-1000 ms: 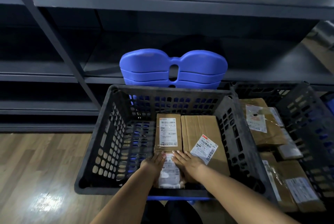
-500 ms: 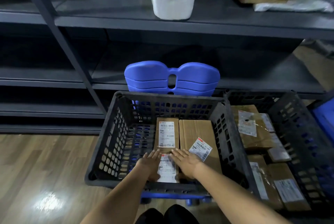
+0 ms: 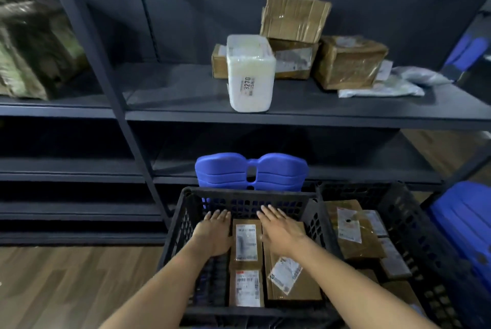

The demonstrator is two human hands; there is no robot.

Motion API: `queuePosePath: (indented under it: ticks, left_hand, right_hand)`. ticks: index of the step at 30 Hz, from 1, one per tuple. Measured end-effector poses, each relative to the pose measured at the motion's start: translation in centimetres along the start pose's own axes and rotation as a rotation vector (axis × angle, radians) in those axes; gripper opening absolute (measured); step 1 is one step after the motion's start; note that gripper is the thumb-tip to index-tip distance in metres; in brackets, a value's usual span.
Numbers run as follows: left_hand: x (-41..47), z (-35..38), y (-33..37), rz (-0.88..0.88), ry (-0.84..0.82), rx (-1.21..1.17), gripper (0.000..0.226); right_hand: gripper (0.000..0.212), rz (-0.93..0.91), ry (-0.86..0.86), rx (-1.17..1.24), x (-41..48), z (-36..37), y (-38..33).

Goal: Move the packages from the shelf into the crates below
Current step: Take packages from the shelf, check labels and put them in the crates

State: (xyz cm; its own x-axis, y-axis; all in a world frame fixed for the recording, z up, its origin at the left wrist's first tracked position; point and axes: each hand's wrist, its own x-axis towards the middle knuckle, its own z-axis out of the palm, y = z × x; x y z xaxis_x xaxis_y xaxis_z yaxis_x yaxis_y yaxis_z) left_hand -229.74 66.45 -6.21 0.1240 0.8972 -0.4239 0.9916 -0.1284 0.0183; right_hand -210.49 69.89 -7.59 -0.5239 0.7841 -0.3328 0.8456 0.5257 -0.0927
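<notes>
- Both hands empty: left hand (image 3: 212, 233) and right hand (image 3: 281, 230) spread flat, palms down, fingers extended, over the near black crate (image 3: 172, 243) at lower centre.
- Lay straight up-frame on the shelf (image 3: 186, 113): white foam package (image 3: 251, 73), long axis upright.
- Seemed slightly nearer the right hand.
- Sat behind: taped cardboard boxes (image 3: 348, 63).

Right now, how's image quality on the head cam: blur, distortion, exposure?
Head view: dim overall, lower shelves nearly black; the far-left bundle is smeared by motion blur; wide-angle bends the shelf upright and edges; the white package is the brightest thing, its "3270" label still readable; both hands, left hand and right hand, are slightly soft; a faint glare patch lies on the shelf board.
</notes>
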Motion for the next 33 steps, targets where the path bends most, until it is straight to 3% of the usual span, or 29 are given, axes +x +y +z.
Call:
queuePosePath:
  ticks: [5,11,26,33]
  left_hand:
    - [-0.5,-7.7,-1.6,-0.007,0.227,-0.064,0.069]
    - [-1.5,-14.1,-2.7,-0.023,0.369,-0.139,0.066]
    - [1.8,-26.0,-2.2,-0.011,0.708,-0.295,0.047]
    - [4.2,-29.9,-2.2,-0.048,0.755,-0.405,0.047]
  right_hand:
    - [0.066,0.072,0.225,0.071,0.3,-7.1,-0.2]
    - [0.062,0.141,0.386,0.195,0.1,-13.1,-0.4]
    - [0.06,0.137,0.634,0.239,4.4,-26.7,4.7]
    - [0.061,0.155,0.675,0.293,7.0,-30.6,6.7]
